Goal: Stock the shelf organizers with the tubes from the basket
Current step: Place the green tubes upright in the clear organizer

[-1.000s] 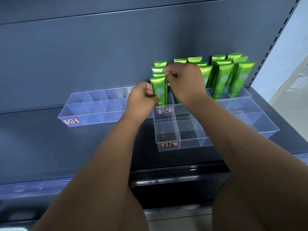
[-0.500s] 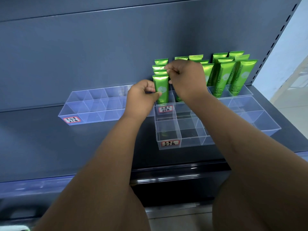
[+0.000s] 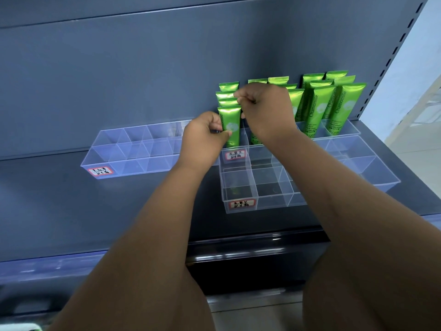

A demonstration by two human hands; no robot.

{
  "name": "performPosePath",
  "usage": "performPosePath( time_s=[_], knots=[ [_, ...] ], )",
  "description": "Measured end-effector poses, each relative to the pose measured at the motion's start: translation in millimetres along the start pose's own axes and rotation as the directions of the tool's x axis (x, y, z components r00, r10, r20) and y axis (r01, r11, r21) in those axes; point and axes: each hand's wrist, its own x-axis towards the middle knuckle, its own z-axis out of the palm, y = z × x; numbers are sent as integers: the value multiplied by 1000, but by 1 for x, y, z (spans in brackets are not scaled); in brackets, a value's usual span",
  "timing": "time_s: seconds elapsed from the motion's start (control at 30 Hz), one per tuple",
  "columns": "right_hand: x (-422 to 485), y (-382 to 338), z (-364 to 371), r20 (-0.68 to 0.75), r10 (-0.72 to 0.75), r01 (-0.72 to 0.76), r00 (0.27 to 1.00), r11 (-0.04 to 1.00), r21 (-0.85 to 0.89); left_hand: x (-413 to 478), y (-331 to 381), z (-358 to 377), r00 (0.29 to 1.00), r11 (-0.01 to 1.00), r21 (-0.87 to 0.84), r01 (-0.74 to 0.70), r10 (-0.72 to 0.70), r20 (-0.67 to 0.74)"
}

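Several green Chamomile tubes stand upright in the back compartments of a clear organizer (image 3: 372,161) on the grey shelf. My left hand (image 3: 202,139) pinches the lower part of the front-left green tube (image 3: 230,125), which stands in the organizer's left column. My right hand (image 3: 265,111) is curled over the tops of the tubes behind it, pinching the crimped top of one tube (image 3: 225,94). More tubes (image 3: 319,106) fill the right back rows. The basket is out of view.
A second clear organizer (image 3: 133,151) with a red-bordered label lies to the left, holding nothing. A front clear organizer (image 3: 241,187) with labels has bare compartments. The shelf's back panel rises right behind the tubes; the perforated upright (image 3: 386,68) stands at right.
The view shifted slightly; both hands stay on the left-column tubes, with the front tube settled a bit lower into its compartment.
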Motion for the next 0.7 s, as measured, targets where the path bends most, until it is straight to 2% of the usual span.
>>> performPosePath(
  time_s=[0.17, 0.3, 0.47, 0.7],
  knots=[
    [6, 0, -2, 3, -87, 87, 996, 990, -108, 0, 0, 2, 1000, 1000, 14, 4, -3, -12],
    [5, 1, -3, 14, -92, 93, 996, 985, -144, 1, -2, 3, 1000, 1000, 14, 17, -17, -4],
    [6, -1, -5, -74, -108, 100, 991, 989, -107, 2, -3, 4, 1000, 1000, 14, 20, -20, -9],
    [5, -4, -7, -104, -95, 89, 990, 994, -56, 2, -3, 6, 1000, 1000, -2, 17, -17, -13]
  ],
)
